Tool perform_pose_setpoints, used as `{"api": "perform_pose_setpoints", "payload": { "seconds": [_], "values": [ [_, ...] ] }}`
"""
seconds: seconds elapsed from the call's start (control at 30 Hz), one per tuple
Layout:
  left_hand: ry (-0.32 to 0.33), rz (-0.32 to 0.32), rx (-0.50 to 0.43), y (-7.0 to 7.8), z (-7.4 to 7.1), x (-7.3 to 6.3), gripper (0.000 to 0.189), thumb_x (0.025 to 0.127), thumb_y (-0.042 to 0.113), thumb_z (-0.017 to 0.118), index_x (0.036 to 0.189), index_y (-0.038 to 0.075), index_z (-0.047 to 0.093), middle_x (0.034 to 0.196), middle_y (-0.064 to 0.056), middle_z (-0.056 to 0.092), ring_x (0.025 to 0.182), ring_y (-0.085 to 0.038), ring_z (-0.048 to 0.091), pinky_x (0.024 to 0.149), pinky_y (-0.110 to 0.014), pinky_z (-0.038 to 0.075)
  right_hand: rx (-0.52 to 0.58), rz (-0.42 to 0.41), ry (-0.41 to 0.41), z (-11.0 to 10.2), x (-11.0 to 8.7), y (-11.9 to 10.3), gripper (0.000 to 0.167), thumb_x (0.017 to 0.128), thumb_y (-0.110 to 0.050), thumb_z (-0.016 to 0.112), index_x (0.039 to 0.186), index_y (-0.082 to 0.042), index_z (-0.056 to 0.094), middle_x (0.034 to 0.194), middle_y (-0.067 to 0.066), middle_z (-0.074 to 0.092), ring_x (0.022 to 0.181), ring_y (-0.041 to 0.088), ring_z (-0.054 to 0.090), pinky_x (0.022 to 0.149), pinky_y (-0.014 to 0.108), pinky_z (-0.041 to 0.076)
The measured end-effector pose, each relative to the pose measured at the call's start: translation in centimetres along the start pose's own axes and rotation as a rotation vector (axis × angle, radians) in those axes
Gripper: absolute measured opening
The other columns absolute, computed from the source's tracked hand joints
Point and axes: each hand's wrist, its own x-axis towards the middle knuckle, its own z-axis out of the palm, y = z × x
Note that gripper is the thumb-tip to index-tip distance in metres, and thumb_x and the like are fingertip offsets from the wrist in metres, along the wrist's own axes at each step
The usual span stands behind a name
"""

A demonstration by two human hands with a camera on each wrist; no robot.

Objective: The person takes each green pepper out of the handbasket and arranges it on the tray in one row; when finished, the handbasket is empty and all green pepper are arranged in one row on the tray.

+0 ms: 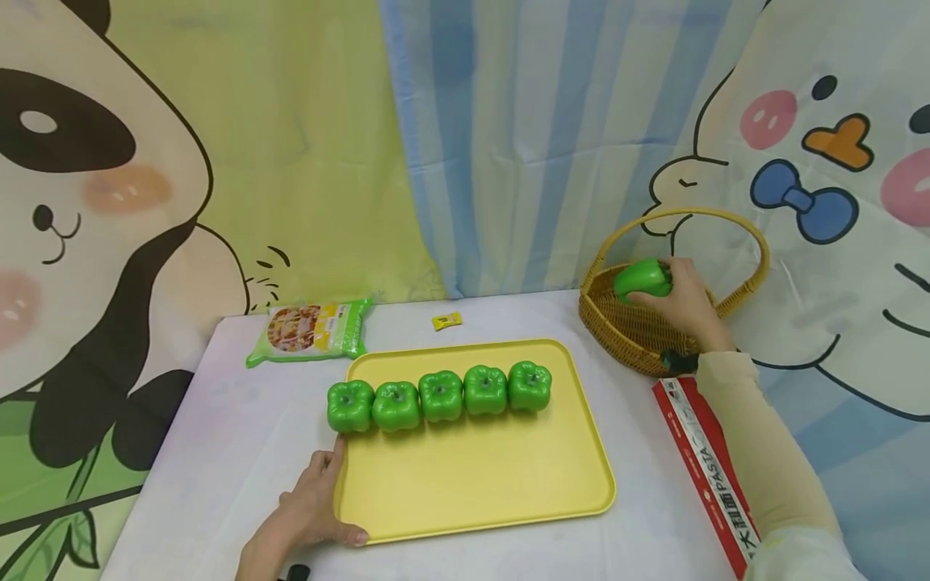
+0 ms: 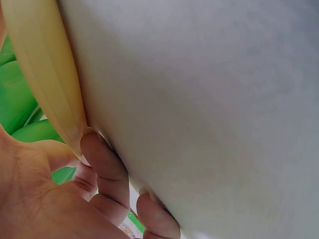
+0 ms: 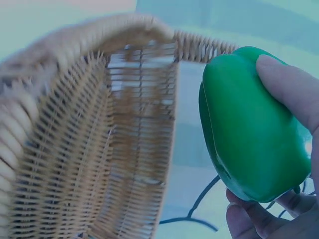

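Note:
My right hand [image 1: 686, 303] grips a green bell pepper [image 1: 643, 278], thumb on one side and fingers on the other, within the handle arch of a wicker basket [image 1: 628, 339]. In the right wrist view the pepper [image 3: 251, 129] is beside the basket's woven wall [image 3: 139, 144]. Several more green bell peppers [image 1: 441, 395] stand in a row across the far part of a yellow tray [image 1: 472, 476]. My left hand [image 1: 308, 500] holds the tray's left edge, with the thumb at the near corner. The left wrist view shows curled fingers [image 2: 107, 167] against the tray's rim [image 2: 52, 64].
A green food packet [image 1: 312, 331] lies behind the tray at the left. A small yellow wrapped piece [image 1: 446, 321] sits behind it. At the right, a long red pasta box [image 1: 708, 476] lies under my right forearm. Printed curtains [image 1: 501, 145] hang behind the white table.

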Motion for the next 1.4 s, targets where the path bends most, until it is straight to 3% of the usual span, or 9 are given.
{"api": "perform_pose_setpoints", "payload": {
  "seconds": [0.37, 0.7, 0.9, 1.13, 1.4],
  "values": [
    [-0.005, 0.002, -0.004, 0.0, 0.0, -0.1, 0.162, 0.041, 0.066, 0.092, 0.162, 0.007, 0.002, 0.142, -0.019, 0.041, 0.127, -0.036, 0.05, 0.086, -0.08, 0.04, 0.004, -0.157, 0.031, 1.7, -3.7, -2.6, 0.081, 0.084, -0.032, 0.083, 0.147, -0.004, 0.042, 0.143, 0.026, 0.037, 0.118, 0.045, 0.045, 0.09, 0.065, 0.044],
    [0.007, 0.03, -0.005, -0.2, 0.2, -0.2, 0.163, 0.041, 0.066, 0.092, 0.162, 0.008, -0.002, 0.143, -0.02, 0.04, 0.129, -0.038, 0.049, 0.083, -0.082, 0.038, 0.0, -0.309, -0.049, 5.5, -6.9, -3.5, 0.078, 0.079, -0.024, 0.088, 0.144, -0.008, 0.048, 0.138, 0.023, 0.039, 0.116, 0.038, 0.044, 0.086, 0.056, 0.046],
    [-0.001, 0.016, -0.001, -0.2, 0.0, 0.0, 0.162, 0.04, 0.067, 0.091, 0.162, 0.008, 0.002, 0.14, -0.018, 0.041, 0.125, -0.034, 0.051, 0.084, -0.08, 0.039, -0.024, -0.415, -0.055, 7.1, -7.8, -3.9, 0.078, 0.073, -0.021, 0.091, 0.14, -0.01, 0.054, 0.136, 0.023, 0.042, 0.118, 0.038, 0.042, 0.088, 0.055, 0.044],
    [0.001, 0.018, -0.006, -0.1, 0.0, -0.1, 0.162, 0.04, 0.067, 0.091, 0.162, 0.008, 0.003, 0.141, -0.019, 0.041, 0.127, -0.035, 0.05, 0.085, -0.081, 0.038, -0.025, -0.471, -0.084, 8.8, -8.7, -4.1, 0.076, 0.072, -0.02, 0.092, 0.138, -0.011, 0.055, 0.134, 0.021, 0.044, 0.116, 0.034, 0.041, 0.086, 0.052, 0.046],
    [0.016, 0.024, 0.006, -0.2, 0.2, -0.1, 0.162, 0.04, 0.067, 0.091, 0.162, 0.006, 0.004, 0.143, -0.02, 0.04, 0.129, -0.037, 0.049, 0.085, -0.081, 0.039, -0.037, -0.542, -0.062, 10.3, -9.2, -4.3, 0.077, 0.068, -0.024, 0.094, 0.135, -0.01, 0.058, 0.13, 0.022, 0.049, 0.112, 0.032, 0.044, 0.085, 0.047, 0.043]
  ]
}}
